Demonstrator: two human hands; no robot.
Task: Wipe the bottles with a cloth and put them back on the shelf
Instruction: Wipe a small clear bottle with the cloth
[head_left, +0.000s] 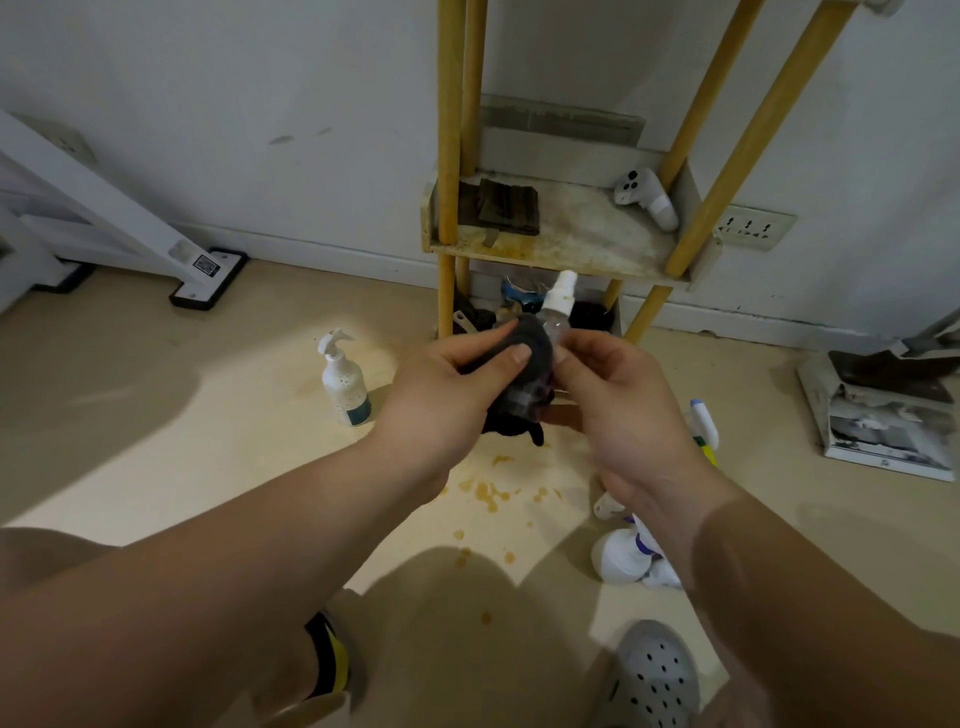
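My left hand (457, 389) grips a dark cloth (524, 384) and presses it round the body of a small clear spray bottle (558, 306) with a white cap. My right hand (618, 395) holds that bottle from the right side, in front of the low wooden shelf (550, 244). A white pump bottle (344, 382) stands on the floor to the left. White bottles (631, 556) lie on the floor at lower right, and a spray bottle with a blue and yellow part (704, 428) shows behind my right wrist.
The shelf has yellow wooden posts (449, 124); on it lie a dark folded cloth (506, 208) and a white controller (647, 197). Dark clutter fills the space beneath. Yellow stains (488, 493) spot the floor. A box (883, 415) sits at right, a white stand foot (208, 278) at left.
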